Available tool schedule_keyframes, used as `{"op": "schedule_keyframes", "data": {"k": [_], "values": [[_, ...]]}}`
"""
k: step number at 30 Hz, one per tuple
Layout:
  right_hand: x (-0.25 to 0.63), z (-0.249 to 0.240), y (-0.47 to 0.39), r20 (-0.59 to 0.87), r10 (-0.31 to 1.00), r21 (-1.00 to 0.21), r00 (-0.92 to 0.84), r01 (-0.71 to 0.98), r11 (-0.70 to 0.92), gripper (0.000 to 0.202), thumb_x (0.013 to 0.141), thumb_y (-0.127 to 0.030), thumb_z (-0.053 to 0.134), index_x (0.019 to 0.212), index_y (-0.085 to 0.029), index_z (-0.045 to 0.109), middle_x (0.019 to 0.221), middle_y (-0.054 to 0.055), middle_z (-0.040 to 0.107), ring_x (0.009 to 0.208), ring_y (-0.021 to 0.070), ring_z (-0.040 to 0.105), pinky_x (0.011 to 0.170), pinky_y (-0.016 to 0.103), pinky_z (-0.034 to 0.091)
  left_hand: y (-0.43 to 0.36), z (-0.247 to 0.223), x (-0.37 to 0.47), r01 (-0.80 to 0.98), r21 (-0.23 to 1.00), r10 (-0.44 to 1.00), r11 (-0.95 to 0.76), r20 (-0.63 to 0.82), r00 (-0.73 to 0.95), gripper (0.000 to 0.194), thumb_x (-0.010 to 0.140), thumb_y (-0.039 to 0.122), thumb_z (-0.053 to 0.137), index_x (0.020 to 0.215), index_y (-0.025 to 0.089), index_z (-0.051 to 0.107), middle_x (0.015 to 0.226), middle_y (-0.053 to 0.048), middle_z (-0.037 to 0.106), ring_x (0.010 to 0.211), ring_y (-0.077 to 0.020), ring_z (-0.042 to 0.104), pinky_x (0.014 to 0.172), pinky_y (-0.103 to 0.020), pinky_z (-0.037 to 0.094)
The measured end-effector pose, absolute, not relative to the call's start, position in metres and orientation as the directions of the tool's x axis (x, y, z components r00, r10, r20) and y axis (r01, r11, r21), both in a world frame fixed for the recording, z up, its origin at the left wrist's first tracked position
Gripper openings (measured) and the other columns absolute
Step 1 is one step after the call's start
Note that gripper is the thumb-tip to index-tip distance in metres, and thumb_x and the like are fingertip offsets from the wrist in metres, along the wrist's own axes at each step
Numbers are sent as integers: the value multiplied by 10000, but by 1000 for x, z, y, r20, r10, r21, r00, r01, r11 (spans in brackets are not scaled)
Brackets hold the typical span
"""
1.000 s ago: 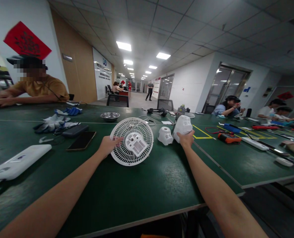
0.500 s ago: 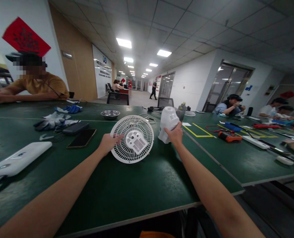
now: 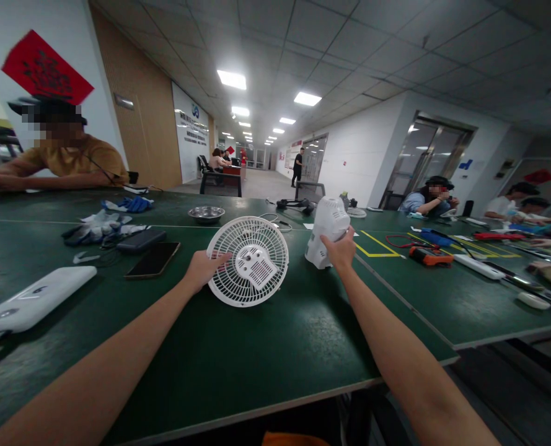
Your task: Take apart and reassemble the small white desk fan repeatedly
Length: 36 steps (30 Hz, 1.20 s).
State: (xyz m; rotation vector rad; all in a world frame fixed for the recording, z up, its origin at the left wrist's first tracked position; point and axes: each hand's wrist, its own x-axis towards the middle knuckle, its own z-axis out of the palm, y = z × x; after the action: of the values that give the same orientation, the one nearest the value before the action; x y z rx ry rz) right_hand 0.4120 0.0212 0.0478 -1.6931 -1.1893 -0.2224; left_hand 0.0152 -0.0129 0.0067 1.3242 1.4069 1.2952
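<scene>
A round white fan grille [image 3: 229, 282] stands tilted on the green table [image 3: 256, 365], its slotted centre plate facing me. My left hand [image 3: 205, 269] grips its left rim, thumb over the bars and the other fingers hidden behind. To the right, a white plastic housing [image 3: 326, 226] with vent slots leans slightly on the table. My right hand [image 3: 341, 249] is closed round its right side, thumb in front. Grille and housing are apart.
Left lie a phone [image 3: 154, 259], a dark case [image 3: 141, 241], gloves [image 3: 101, 229] and a white device [image 3: 36, 298]. Behind the grille is a metal bowl [image 3: 206, 214]. An orange multimeter [image 3: 431, 256] lies right. People sit at the table's far left and far right.
My right hand and the white housing have moved a little to the right, away from the grille. My left hand and the grille are still. A person in the background has moved right.
</scene>
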Motion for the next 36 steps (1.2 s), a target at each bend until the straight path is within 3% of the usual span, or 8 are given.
{"op": "schedule_keyframes", "data": {"k": [6,12,17,22,29,36], "values": [[433,51,18,589,552,-679,591,732,-59,909,655,-617,679,1361,-156,340,1170,185,636,1040,365,622,869,432,462,-17,10,18,168,982,982,-82,109,-158,357,648,368,812,882,111,726,772,-106,759,700,-261,728,626,-353,588],[419,41,20,586,654,-583,478,809,-68,876,659,-608,678,1342,-173,344,1149,159,637,1039,343,625,868,414,467,-22,14,20,151,985,981,-84,108,-159,319,663,332,808,879,114,724,798,-107,761,707,-250,728,634,-343,589],[422,37,25,545,677,-600,495,794,-98,889,663,-608,676,1354,-167,333,1159,165,633,1063,343,617,888,422,460,-22,16,20,153,987,986,-48,71,-152,322,673,336,802,889,113,717,804,-109,761,709,-255,730,639,-358,592],[444,36,28,536,680,-659,499,752,-33,894,660,-575,689,1370,-162,336,1190,161,621,1068,329,611,907,411,452,-27,19,21,163,985,987,-52,76,-144,315,695,347,785,895,114,713,799,-103,761,701,-249,729,644,-359,592],[454,40,31,686,577,-634,442,753,176,873,688,-548,670,1381,-124,348,1275,176,558,1118,281,554,935,385,432,-24,16,19,180,983,988,-33,60,-144,292,696,326,786,888,117,717,788,-104,760,695,-251,729,633,-353,591],[458,46,31,711,526,-642,467,737,214,741,716,-493,653,1319,-117,442,1225,166,582,1060,255,558,918,366,430,-25,18,22,167,985,984,-39,67,-167,287,684,324,796,870,121,715,787,-103,760,687,-254,727,613,-351,589]]}}
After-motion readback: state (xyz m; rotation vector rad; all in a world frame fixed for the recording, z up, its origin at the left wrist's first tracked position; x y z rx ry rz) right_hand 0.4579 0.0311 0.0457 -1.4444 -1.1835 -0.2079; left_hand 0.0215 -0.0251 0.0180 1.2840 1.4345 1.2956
